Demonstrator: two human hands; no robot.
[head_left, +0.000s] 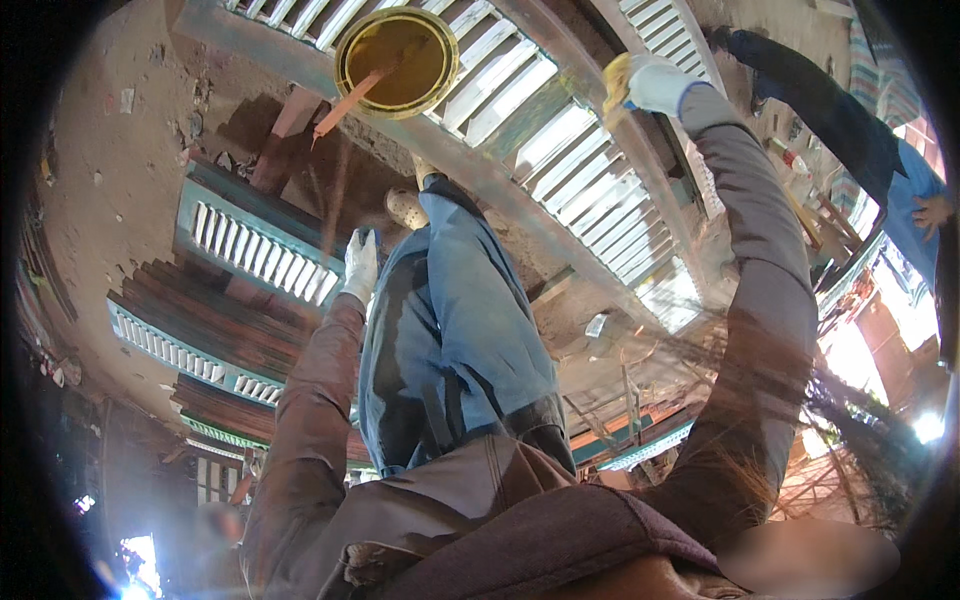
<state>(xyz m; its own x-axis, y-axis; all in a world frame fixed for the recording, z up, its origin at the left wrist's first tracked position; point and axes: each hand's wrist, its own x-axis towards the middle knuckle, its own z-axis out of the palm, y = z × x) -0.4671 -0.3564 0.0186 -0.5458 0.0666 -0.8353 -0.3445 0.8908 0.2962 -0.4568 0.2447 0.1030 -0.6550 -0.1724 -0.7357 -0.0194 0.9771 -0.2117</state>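
My right hand (660,86), in a white glove, is stretched out over the edge of a large louvred shutter (500,165). Its fingers curl around a small yellowish thing (617,88), too blurred to name. My left hand (361,266), also gloved, hangs beside my left leg with its fingers closed. A dark bit shows at those fingertips, but I cannot make out what it is. On the shutter's far part stands a round tin (345,62) of brownish liquid. An orange-brown stick (348,106) leans out over the tin's rim.
Teal-framed louvred shutters (190,205) and stacked dark boards (190,310) lie to the left. Another slatted shutter (665,35) is at the far right. A person in dark clothing (810,85) bends at the right. Bare ground (120,150) with scraps extends at the left.
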